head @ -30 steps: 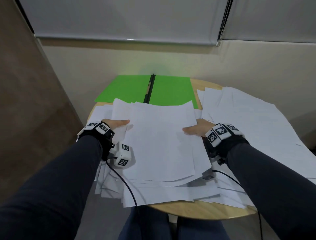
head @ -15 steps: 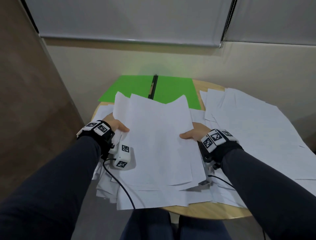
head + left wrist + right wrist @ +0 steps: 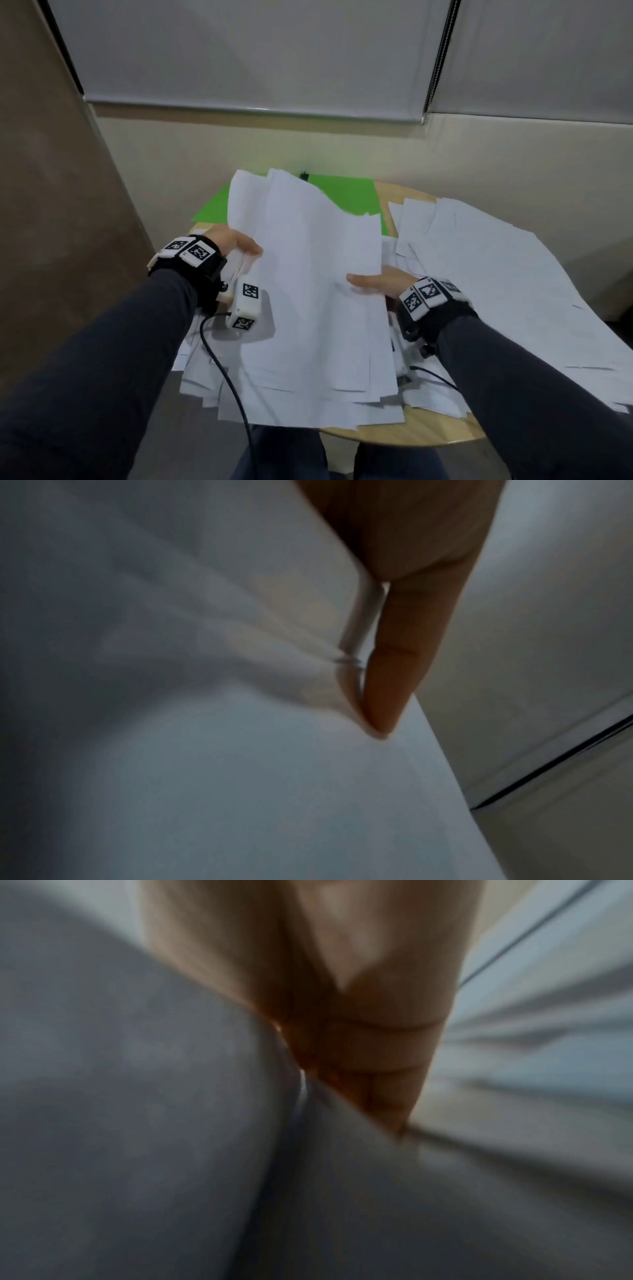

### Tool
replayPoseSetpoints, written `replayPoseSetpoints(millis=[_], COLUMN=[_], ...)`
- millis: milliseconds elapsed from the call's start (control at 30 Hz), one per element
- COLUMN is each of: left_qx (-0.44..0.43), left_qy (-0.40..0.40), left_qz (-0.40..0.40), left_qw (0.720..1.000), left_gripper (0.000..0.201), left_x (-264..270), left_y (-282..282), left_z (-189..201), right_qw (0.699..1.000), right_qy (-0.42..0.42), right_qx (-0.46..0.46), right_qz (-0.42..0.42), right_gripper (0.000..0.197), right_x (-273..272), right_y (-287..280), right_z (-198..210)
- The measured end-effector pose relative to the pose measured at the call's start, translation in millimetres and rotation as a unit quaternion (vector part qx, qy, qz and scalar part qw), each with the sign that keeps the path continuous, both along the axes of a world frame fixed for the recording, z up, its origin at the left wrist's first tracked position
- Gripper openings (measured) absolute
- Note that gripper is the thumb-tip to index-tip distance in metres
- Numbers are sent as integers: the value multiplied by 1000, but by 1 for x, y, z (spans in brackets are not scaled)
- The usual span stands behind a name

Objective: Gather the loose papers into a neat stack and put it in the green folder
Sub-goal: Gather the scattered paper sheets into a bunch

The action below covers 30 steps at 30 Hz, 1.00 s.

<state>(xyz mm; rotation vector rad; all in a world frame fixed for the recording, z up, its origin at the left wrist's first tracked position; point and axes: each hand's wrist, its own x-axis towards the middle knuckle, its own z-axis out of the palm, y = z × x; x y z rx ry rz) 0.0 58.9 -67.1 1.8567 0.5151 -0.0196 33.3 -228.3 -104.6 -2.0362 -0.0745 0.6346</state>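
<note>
A thick bundle of white papers is tilted up off the round table, its far edge raised and ragged. My left hand grips its left edge, thumb on top. My right hand grips its right edge. In the left wrist view a finger presses against the bent papers. The right wrist view, blurred, shows fingers folded on the papers. The green folder lies open at the back of the table, mostly hidden behind the raised sheets.
More loose white sheets spread over the table's right side and past its edge. Other sheets lie under the bundle near the front rim of the wooden table. A wall stands close behind; a brown panel is at left.
Both hands have lifted the bundle and tipped its far edge upward, so it now hides most of the green folder. The hands have drawn closer together.
</note>
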Motion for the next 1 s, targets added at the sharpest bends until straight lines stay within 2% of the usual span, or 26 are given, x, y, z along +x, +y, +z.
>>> replayPoseSetpoints(millis=[100, 167, 267, 333, 367, 467, 500, 567, 600, 633, 667, 733, 767, 867, 933, 1000], left_qx=[-1, 32, 130, 174, 175, 164, 162, 148, 137, 121, 120, 183, 218, 211, 175, 149], left_qy=[41, 60, 66, 62, 52, -1, -25, -67, -60, -50, -33, 6, 17, -11, -63, -129], left_qz=[-32, -56, -3, 33, 45, 85, 94, 91, 78, 62, 42, 9, 1, 50, 79, 83], left_qw=[999, 996, 989, 982, 982, 983, 982, 982, 986, 990, 991, 983, 976, 976, 979, 977], left_gripper=[44, 56, 65, 77, 78, 61, 59, 58, 57, 57, 61, 77, 79, 67, 63, 63], left_x=[-7, -3, 23, 16, 4, -1, 0, 1, 1, 0, -2, -5, -6, -15, -16, -18], left_y=[-6, 0, 32, 29, 16, 0, -1, -5, -5, -6, -8, -8, -7, -10, -7, -5], left_z=[-12, -20, -36, -16, 1, 21, 23, 29, 30, 28, 24, 12, 7, 12, 22, 34], right_qw=[1000, 999, 1000, 999, 999, 997, 995, 996, 998, 999, 999, 999, 998, 997, 997, 997], right_qy=[-13, -15, -23, -37, -37, -4, 7, 10, 3, 0, -3, -7, -13, -40, -51, -56], right_qx=[-14, -13, 11, 9, 13, 63, 88, 78, 56, 52, 50, 37, 23, 14, 14, 42], right_qz=[-18, -32, -1, 16, 6, -35, -42, -29, -13, -4, 6, 38, 53, 70, 58, 36], right_gripper=[46, 42, 44, 54, 56, 42, 47, 92, 104, 96, 77, 46, 39, 43, 51, 51], right_x=[2, 4, 4, 6, 5, 8, 7, 8, 11, 11, 7, 3, 1, 0, -2, -1], right_y=[8, 11, 22, 28, 30, 34, 37, 44, 47, 49, 51, 55, 56, 54, 51, 48], right_z=[-10, -12, -15, -18, -17, -15, -10, -10, -13, -14, -12, -9, -7, -8, -10, -15])
